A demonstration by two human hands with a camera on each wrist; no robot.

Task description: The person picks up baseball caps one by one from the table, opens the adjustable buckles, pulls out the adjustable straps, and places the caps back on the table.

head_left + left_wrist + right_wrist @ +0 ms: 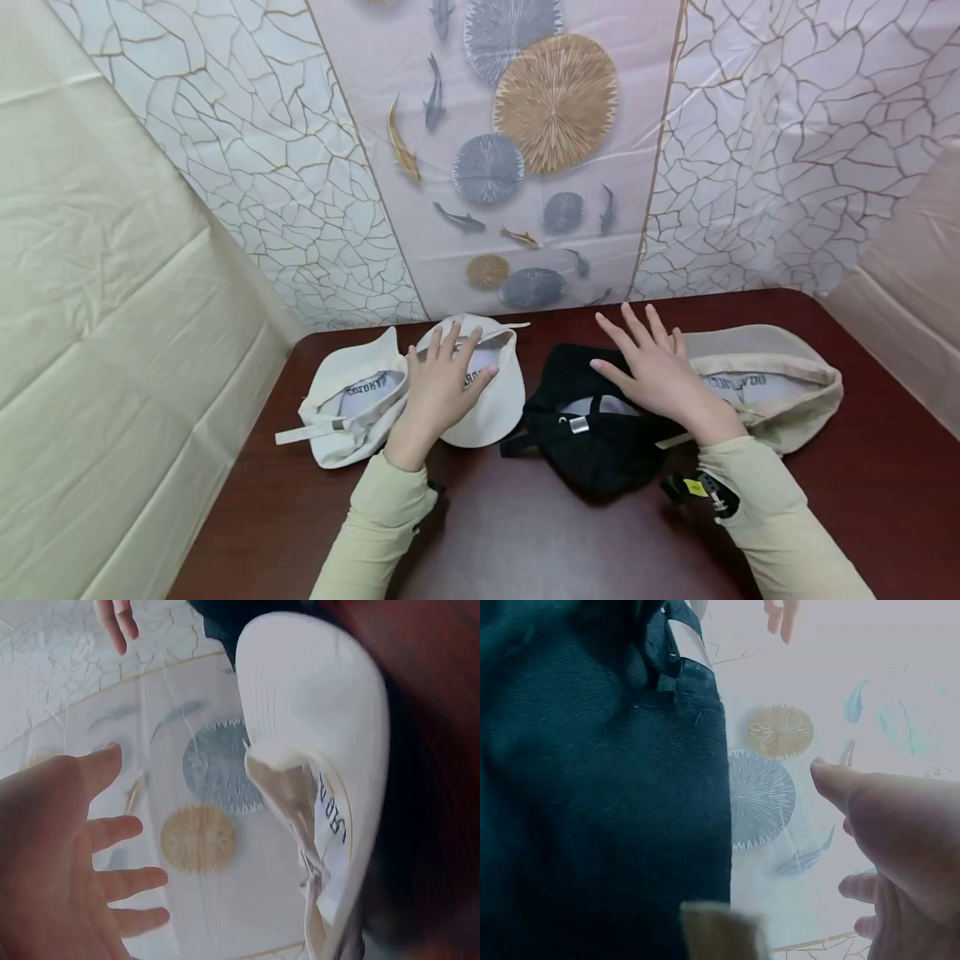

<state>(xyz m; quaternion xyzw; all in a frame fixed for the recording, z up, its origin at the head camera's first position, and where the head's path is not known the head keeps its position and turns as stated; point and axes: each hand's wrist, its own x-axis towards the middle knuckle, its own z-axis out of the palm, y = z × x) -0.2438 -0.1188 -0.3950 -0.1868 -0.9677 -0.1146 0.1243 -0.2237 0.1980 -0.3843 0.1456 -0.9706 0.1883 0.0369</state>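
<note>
Four caps lie in a row, so several in all, on a dark red table (495,517). My left hand (442,387), fingers spread, hovers over the second one, a white cap (491,417) lying with its inside showing. In the left wrist view a gap shows between that hand (82,847) and the white cap (322,690). Spread above the black cap (600,458), near its right side, is my right hand (660,371); it holds nothing. The right wrist view has the black cap (607,795) beside the hand (907,825), with a metal strap buckle (688,643).
An off-white cap (337,383) with its strap sticking out lies at the far left. At the right is a beige cap (787,350), partly behind the right wrist. A patterned cloth (525,208) hangs behind the table, and pale cloth sides (112,333) flank it.
</note>
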